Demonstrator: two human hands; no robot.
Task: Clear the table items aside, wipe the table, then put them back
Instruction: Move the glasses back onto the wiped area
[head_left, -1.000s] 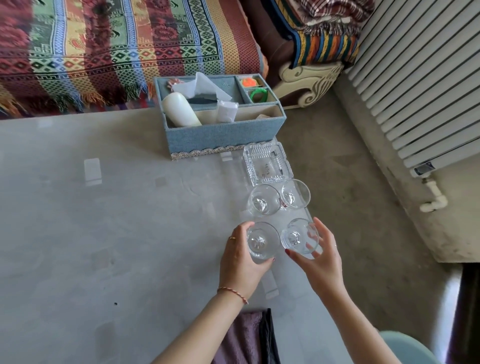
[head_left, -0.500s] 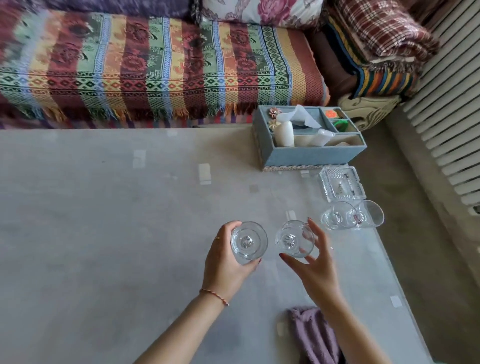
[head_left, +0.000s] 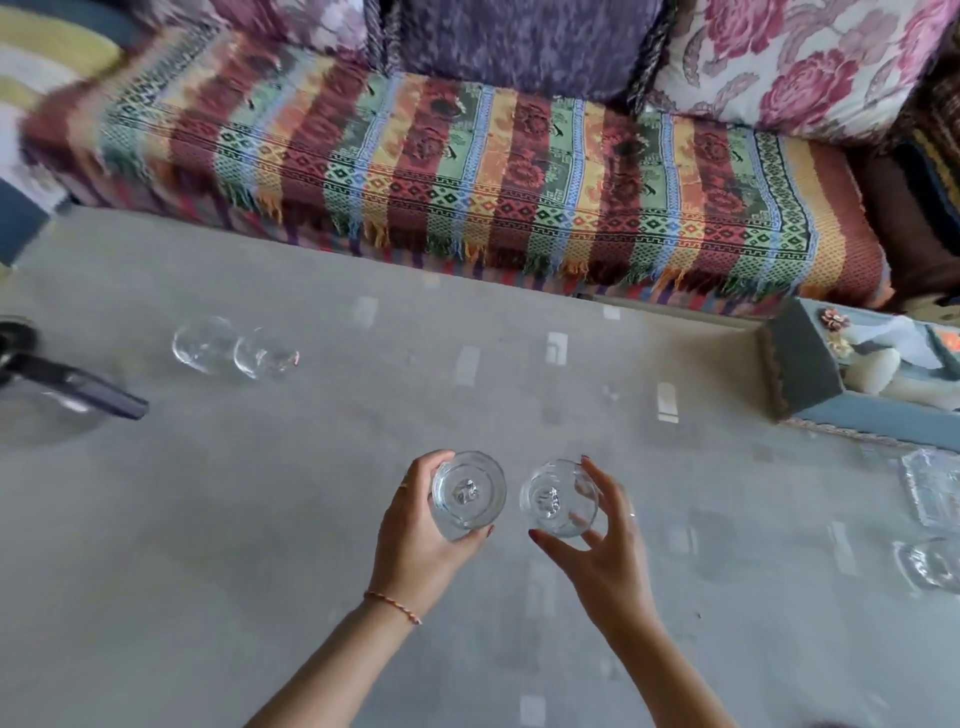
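Note:
Over the middle of the grey table (head_left: 260, 545), my left hand (head_left: 421, 540) grips a clear drinking glass (head_left: 469, 493) and my right hand (head_left: 602, 551) grips a second clear glass (head_left: 557, 500). Both glasses are held side by side, a little apart, seen from above. Two more clear glasses (head_left: 234, 351) stand together at the far left of the table. At the right edge lie a clear glass ashtray (head_left: 932, 488) and another glass (head_left: 932, 564), both partly cut off.
A blue fabric organiser box (head_left: 810, 374) with white bottles stands at the far right. A dark-handled object (head_left: 72, 387) lies at the left edge. A sofa with a striped woven throw (head_left: 467, 171) and cushions runs along the table's far side.
Both hands have carried their glasses leftward, away from the ashtray and the remaining glasses. The view has swung left, bringing two glasses at the far left into sight.

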